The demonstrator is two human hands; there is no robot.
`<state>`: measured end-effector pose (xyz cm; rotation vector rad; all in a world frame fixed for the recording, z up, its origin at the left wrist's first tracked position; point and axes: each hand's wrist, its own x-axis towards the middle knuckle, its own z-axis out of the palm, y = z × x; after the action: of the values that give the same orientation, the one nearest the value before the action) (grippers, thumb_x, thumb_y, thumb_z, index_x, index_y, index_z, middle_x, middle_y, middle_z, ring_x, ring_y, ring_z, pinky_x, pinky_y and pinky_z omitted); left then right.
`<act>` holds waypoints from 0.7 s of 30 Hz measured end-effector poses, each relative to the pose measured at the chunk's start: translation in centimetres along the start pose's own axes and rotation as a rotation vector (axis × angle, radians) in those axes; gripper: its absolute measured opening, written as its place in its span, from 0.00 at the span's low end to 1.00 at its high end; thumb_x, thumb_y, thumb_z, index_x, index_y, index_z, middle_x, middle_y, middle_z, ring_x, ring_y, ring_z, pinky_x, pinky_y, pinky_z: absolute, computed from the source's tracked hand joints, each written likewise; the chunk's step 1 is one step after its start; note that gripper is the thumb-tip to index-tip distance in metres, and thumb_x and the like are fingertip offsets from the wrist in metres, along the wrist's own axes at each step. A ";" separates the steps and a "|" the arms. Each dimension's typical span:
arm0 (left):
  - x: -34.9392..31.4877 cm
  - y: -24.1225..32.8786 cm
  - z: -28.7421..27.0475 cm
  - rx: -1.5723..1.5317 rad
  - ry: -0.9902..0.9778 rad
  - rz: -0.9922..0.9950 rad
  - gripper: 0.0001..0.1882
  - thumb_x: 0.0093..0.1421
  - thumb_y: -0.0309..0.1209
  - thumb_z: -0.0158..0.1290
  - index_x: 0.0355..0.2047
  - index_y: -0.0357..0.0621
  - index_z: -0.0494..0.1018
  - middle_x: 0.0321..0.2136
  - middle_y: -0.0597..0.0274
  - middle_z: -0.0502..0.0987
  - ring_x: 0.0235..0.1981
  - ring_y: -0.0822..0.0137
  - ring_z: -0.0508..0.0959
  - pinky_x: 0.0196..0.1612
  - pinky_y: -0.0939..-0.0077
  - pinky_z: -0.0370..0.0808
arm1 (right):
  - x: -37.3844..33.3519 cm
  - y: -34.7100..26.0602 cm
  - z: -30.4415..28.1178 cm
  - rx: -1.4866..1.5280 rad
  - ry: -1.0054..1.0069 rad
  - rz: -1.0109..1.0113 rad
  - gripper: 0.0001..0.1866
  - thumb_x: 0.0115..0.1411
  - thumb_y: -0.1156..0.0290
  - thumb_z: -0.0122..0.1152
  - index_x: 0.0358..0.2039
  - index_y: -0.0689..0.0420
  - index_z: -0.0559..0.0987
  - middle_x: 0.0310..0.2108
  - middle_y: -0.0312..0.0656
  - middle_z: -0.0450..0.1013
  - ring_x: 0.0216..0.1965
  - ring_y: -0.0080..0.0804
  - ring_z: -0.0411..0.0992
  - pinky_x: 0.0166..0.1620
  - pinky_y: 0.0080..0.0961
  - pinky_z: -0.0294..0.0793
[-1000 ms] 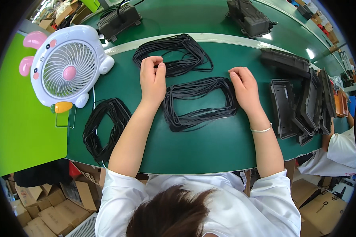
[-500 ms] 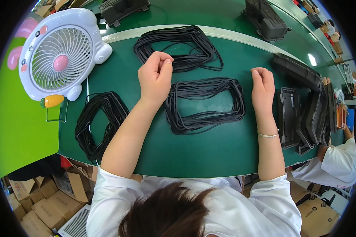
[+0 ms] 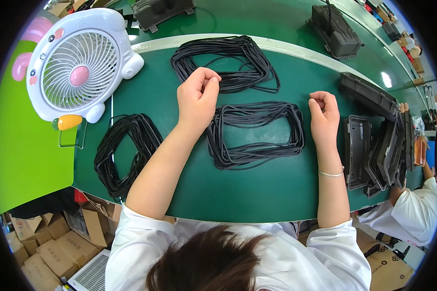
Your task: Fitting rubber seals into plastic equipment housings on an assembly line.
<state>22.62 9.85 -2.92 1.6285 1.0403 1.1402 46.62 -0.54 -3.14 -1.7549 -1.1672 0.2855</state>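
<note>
My left hand [image 3: 197, 99] is closed, thumb against the curled index finger, and appears above the near edge of a loose coil of black cord [image 3: 223, 63] at the back. Nothing sticks out of its fingers. My right hand [image 3: 324, 116] is also closed, its fingers bent inward, with nothing visible in it. It is to the right of a second black cord coil [image 3: 257, 157], which lies as a rounded rectangle on the green table [image 3: 238, 199] between my hands. A third cord coil [image 3: 124, 155] rests at the left beside my left forearm. My palms are hidden.
A white fan [image 3: 80, 68] with a pink hub stands at left by a lime-green surface [image 3: 29, 160]. Dark plastic cases [image 3: 357, 150] are stacked at right. More black cases [image 3: 332, 31] sit beyond a pale strip. A co-worker's white sleeve [image 3: 412, 208] shows at far right.
The whole view has shifted slightly, so the table and its things appear a little lower and further right. My hands keep nearly the same pose over the table.
</note>
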 end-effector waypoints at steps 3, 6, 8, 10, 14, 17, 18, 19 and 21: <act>0.2 0.1 0.1 -0.036 0.041 0.010 0.04 0.55 0.23 0.47 0.26 0.37 0.71 0.13 0.72 0.65 0.16 0.82 0.61 0.19 0.83 0.58 | 0.1 -0.1 -0.1 0.017 -0.001 0.013 0.04 0.53 0.78 0.54 0.31 0.63 0.73 0.31 0.39 0.66 0.29 0.23 0.67 0.35 0.19 0.68; 0.2 0.0 0.0 -0.035 0.044 0.009 0.04 0.55 0.23 0.47 0.26 0.37 0.70 0.13 0.71 0.65 0.16 0.83 0.61 0.19 0.84 0.58 | 0.1 -0.1 0.1 0.018 -0.016 -0.008 0.04 0.52 0.78 0.55 0.30 0.63 0.73 0.31 0.40 0.66 0.28 0.23 0.67 0.35 0.19 0.68; 0.2 -0.3 0.0 -0.037 0.039 0.009 0.04 0.55 0.23 0.47 0.26 0.37 0.70 0.13 0.71 0.65 0.16 0.83 0.61 0.19 0.84 0.58 | 0.0 -0.2 0.1 0.004 -0.016 -0.011 0.04 0.52 0.78 0.55 0.30 0.63 0.73 0.30 0.40 0.66 0.28 0.23 0.67 0.34 0.19 0.68; 0.2 -0.2 -0.1 -0.047 0.023 -0.004 0.04 0.56 0.23 0.47 0.26 0.37 0.70 0.13 0.71 0.65 0.16 0.82 0.61 0.19 0.84 0.58 | 0.0 -0.2 0.2 0.003 -0.017 -0.017 0.03 0.52 0.79 0.55 0.29 0.63 0.73 0.30 0.40 0.66 0.27 0.24 0.67 0.34 0.19 0.68; 0.1 -0.3 -0.4 0.006 0.003 0.008 0.04 0.56 0.23 0.48 0.27 0.37 0.71 0.14 0.71 0.66 0.17 0.82 0.62 0.20 0.84 0.60 | -0.1 -0.3 0.4 0.020 0.003 -0.064 0.03 0.51 0.80 0.55 0.29 0.62 0.73 0.29 0.40 0.66 0.26 0.24 0.67 0.33 0.19 0.68; 0.1 -0.3 0.1 -0.037 -0.039 0.012 0.04 0.56 0.24 0.48 0.27 0.38 0.71 0.16 0.71 0.67 0.18 0.82 0.65 0.21 0.85 0.62 | -0.2 0.1 0.2 0.001 0.063 -0.123 0.04 0.49 0.79 0.56 0.28 0.61 0.72 0.28 0.41 0.65 0.27 0.28 0.67 0.32 0.23 0.69; 0.1 0.0 0.3 0.001 -0.047 0.012 0.04 0.57 0.25 0.48 0.27 0.39 0.71 0.17 0.70 0.68 0.19 0.81 0.65 0.22 0.85 0.62 | -0.2 0.2 0.1 -0.017 0.068 -0.102 0.05 0.47 0.80 0.56 0.27 0.60 0.72 0.27 0.42 0.66 0.27 0.32 0.67 0.32 0.25 0.69; 0.2 -0.4 0.2 0.071 -0.043 0.063 0.04 0.58 0.26 0.48 0.27 0.39 0.71 0.18 0.71 0.68 0.20 0.81 0.66 0.23 0.86 0.63 | -0.3 0.5 0.4 -0.050 0.074 -0.100 0.06 0.46 0.80 0.56 0.27 0.60 0.73 0.27 0.44 0.66 0.29 0.37 0.68 0.33 0.29 0.69; 0.3 -1.0 0.3 -0.001 -0.091 0.030 0.04 0.59 0.26 0.48 0.29 0.40 0.71 0.19 0.73 0.66 0.20 0.82 0.64 0.23 0.88 0.60 | -0.3 0.2 0.5 -0.067 0.111 -0.099 0.04 0.47 0.78 0.53 0.26 0.58 0.72 0.27 0.46 0.67 0.32 0.43 0.68 0.36 0.34 0.69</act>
<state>22.79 10.31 -3.86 1.6841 0.9600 1.0756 46.29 -0.52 -3.62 -1.7412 -1.1905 0.0895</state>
